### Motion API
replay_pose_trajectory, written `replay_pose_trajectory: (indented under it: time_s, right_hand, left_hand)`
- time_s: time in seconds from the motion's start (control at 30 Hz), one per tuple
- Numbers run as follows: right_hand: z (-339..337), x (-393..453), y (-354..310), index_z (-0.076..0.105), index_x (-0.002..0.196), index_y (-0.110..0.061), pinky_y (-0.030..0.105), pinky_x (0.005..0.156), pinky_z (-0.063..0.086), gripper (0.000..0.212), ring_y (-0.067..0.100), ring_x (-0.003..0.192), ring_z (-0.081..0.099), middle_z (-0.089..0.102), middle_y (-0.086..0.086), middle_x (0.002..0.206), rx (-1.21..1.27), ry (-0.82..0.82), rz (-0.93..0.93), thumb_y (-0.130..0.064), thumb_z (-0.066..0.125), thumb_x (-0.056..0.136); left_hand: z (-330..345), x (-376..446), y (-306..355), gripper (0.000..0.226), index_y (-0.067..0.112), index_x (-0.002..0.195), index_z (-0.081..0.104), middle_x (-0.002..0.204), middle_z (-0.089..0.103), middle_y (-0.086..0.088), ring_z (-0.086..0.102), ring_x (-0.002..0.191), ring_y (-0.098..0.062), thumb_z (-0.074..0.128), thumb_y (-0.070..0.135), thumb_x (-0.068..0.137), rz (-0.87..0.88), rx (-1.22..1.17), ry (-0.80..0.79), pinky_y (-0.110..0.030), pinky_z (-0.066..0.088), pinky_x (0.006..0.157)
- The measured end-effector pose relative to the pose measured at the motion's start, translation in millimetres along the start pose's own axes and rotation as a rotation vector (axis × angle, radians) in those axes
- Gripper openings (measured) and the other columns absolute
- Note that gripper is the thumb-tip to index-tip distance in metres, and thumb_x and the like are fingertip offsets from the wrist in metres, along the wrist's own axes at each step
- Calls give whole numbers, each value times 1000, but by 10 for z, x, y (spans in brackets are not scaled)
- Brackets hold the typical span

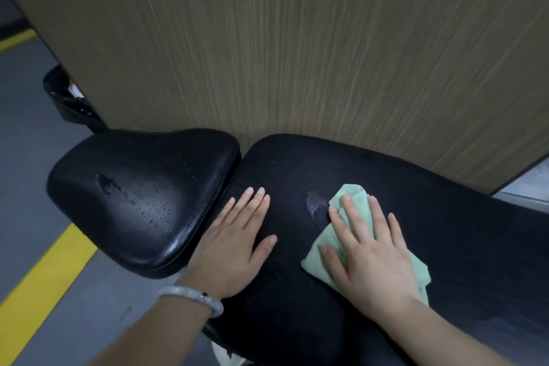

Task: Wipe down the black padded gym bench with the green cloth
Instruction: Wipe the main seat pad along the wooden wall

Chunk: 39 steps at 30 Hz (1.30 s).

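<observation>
Pressing flat on the black padded surface (386,187), both hands are down side by side near the camera. Left hand (234,246) lies palm-down, fingers spread, its grip apart and holding nothing, a pale bangle (193,297) on the wrist. Right hand (368,249) sits just beside it, fingers splayed over the green cloth (353,199), pinning it to the long back pad rather than closing around it, so that grip is apart too. Cloth corners poke out ahead of the fingertips and behind the wrist. Just past the cloth's front edge, a wet smear (315,205) glistens on the pad. Left of the hands, the separate seat pad (142,193) shows droplets and a damp patch. Beyond, a wood-grain panel (297,38) fills the view; grey floor (26,142) with a yellow stripe (44,282) lies to the left.
</observation>
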State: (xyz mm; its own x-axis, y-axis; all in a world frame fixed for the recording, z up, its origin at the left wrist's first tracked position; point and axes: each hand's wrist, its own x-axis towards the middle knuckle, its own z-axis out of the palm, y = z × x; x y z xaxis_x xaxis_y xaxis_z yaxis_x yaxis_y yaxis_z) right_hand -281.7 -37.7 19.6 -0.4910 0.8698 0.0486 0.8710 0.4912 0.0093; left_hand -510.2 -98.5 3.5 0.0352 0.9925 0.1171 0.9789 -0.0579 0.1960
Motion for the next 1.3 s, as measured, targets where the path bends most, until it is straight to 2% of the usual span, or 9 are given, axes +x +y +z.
replay_pose_trajectory:
  time_s: [0.13, 0.23, 0.33, 0.57, 0.73, 0.87, 1.03, 1.17, 1.3]
  right_hand:
    - [-46, 270, -43, 51, 141, -22, 50, 109, 20, 69, 38, 140, 34, 40, 4, 152, -9, -59, 13, -60, 16, 95]
    - [-70, 541, -18, 14, 154, -34, 45, 120, 1, 82, 29, 149, -5, 0, -7, 162, 14, -96, -16, -66, -4, 80]
    - [-87, 758, 36, -1, 154, -37, 44, 120, -4, 86, 25, 148, -17, -13, -10, 161, -5, -108, -45, -66, -15, 74]
    - [-84, 1107, 119, 2, 154, -39, 43, 120, -2, 88, 23, 148, -16, -13, -12, 162, -15, -138, -98, -67, -15, 73]
    - [-88, 913, 119, 3, 154, -35, 43, 120, -5, 85, 25, 148, -14, -8, -10, 162, -42, -137, -101, -66, -15, 77]
    - [-78, 448, 143, 43, 146, -24, 47, 112, 16, 70, 33, 144, 24, 33, 0, 155, -43, -83, -143, -60, 7, 98]
    - [-33, -240, 210, 57, 136, -23, 49, 108, 26, 65, 34, 139, 35, 43, 0, 150, 0, 41, -238, -58, 16, 99]
    - [-40, -326, 309, 54, 137, -28, 45, 108, 24, 63, 31, 140, 34, 41, -3, 152, 45, 26, -289, -62, 21, 97]
    - [-57, 90, 393, 44, 144, -30, 45, 110, 20, 64, 30, 143, 28, 33, -3, 155, 6, -70, -239, -64, 18, 97]
  left_hand:
    - [29, 3, -19, 69, 13, 153, 24, 161, 17, 1, 8, 149, -10, 4, 53, 101, 5, 18, 8, -33, 7, 116]
    - [34, 9, -26, 67, 11, 151, 31, 159, 25, -1, 17, 148, -14, 7, 50, 103, 4, 36, 9, -35, 13, 114]
    - [42, 13, -28, 67, 11, 151, 32, 158, 26, -1, 17, 148, -14, 7, 49, 103, 11, 33, 21, -35, 13, 115]
    - [59, 5, 2, 66, 12, 152, 29, 160, 23, 1, 13, 148, -11, 9, 51, 102, -2, 33, 40, -34, 12, 115]
    - [59, 10, 1, 65, 14, 153, 28, 160, 21, 3, 10, 148, -10, 9, 51, 102, -9, 50, 35, -33, 10, 115]
    - [60, 9, -6, 65, 13, 152, 29, 159, 24, 1, 14, 148, -11, 9, 50, 103, -10, 77, 21, -34, 13, 115]
    - [63, 9, -5, 65, 13, 152, 29, 159, 25, 1, 16, 148, -12, 10, 50, 103, -12, 94, 11, -34, 13, 115]
    - [69, 10, -1, 64, 13, 152, 28, 159, 23, 2, 13, 148, -11, 12, 50, 102, -6, 87, 20, -34, 11, 115]
    - [55, 11, 4, 62, 13, 153, 27, 160, 21, 3, 10, 148, -9, 19, 49, 102, -6, 72, 33, -33, 10, 116]
